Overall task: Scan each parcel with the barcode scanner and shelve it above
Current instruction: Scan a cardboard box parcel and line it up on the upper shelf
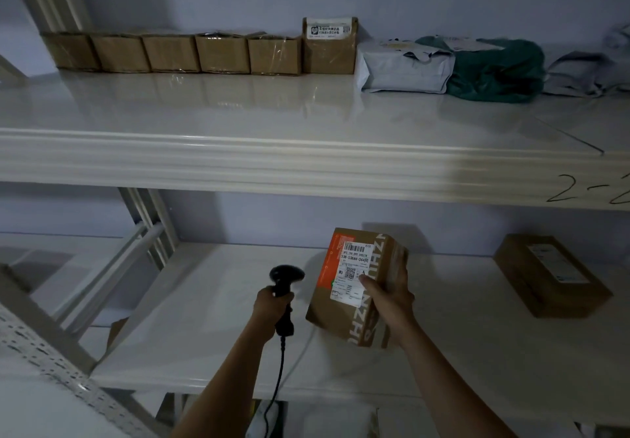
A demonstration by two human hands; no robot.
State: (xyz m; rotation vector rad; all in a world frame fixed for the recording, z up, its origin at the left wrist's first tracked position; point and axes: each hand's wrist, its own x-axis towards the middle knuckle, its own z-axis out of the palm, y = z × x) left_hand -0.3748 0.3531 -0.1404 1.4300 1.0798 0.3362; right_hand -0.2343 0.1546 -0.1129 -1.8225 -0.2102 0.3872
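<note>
l hand (272,304) grips 1 scanner (284,287), r hand (388,298) 1 parcel (354,287).

The grey bag (593,72) far right on the upper shelf (272,158) is blurred and cut off. The handwritten mark (593,192) runs off the right edge. The scanner cable (278,386) leaves the bottom edge.

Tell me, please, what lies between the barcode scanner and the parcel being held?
Nothing: in the head view only bare white shelf shows between the scanner and the parcel.
</note>
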